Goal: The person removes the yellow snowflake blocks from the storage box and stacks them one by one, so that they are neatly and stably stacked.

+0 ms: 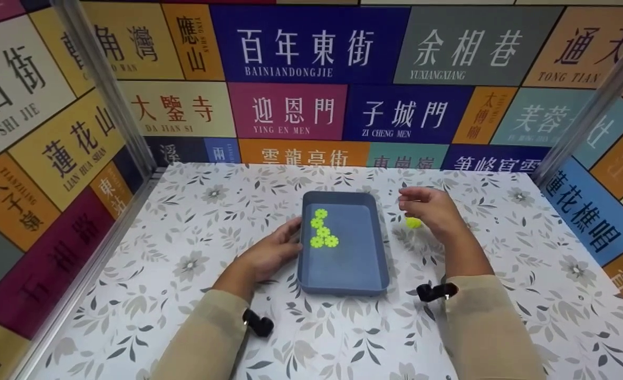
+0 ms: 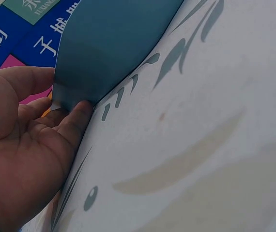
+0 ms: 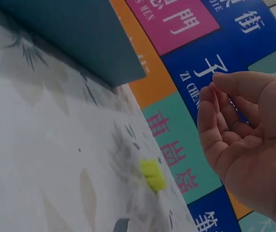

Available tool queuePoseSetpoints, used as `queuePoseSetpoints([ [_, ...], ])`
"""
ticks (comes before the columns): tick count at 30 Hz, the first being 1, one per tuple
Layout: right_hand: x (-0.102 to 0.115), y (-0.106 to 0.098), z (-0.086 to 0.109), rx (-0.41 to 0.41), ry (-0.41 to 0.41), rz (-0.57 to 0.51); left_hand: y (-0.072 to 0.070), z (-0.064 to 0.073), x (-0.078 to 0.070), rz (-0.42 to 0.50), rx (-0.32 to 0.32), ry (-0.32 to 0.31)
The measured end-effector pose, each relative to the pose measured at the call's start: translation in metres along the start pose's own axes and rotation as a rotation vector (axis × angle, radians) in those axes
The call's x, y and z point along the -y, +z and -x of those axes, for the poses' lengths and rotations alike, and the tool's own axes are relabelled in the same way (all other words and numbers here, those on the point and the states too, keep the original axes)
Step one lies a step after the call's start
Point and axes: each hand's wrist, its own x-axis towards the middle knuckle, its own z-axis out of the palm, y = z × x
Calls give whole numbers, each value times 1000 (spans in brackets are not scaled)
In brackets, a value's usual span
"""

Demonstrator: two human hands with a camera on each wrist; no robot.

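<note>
A blue-grey rectangular tray [image 1: 348, 274] lies on the table, with several small yellow-green flower-shaped pieces [image 1: 323, 231] in its left half. My left hand [image 1: 271, 253] is at the tray's left side, fingertips touching the outer wall [image 2: 104, 48]. To the right of the tray my right hand [image 1: 430, 211] hovers above the table. Its fingers are loosely bent, and nothing shows between thumb and fingers in the right wrist view. Below that hand [image 3: 244, 130] sits a small yellow piece or stack [image 3: 153, 175], apart from the fingers.
A white cloth with grey leaf and flower prints [image 1: 211, 216] covers the table. Upright panels with coloured sign blocks [image 1: 311, 47] stand behind and at both sides. Metal posts [image 1: 113, 100] mark the corners. Small black devices [image 1: 258, 322] are on both sleeves.
</note>
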Motion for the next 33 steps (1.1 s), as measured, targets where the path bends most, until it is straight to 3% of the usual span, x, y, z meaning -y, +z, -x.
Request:
queuePoseSetpoints([
  [5,21,27,2,108,-89,27,-1,0,-1,-12,-3,-12],
  [17,59,79,-20,330,-37,94,-1,1,-1,-39,-9,-7],
  [24,58,104,-35,425,-16,165,-2,0,-2,-37,-18,-35],
  [33,40,123,-49,564,18,360,-4,1,-4,-76,-28,-52],
])
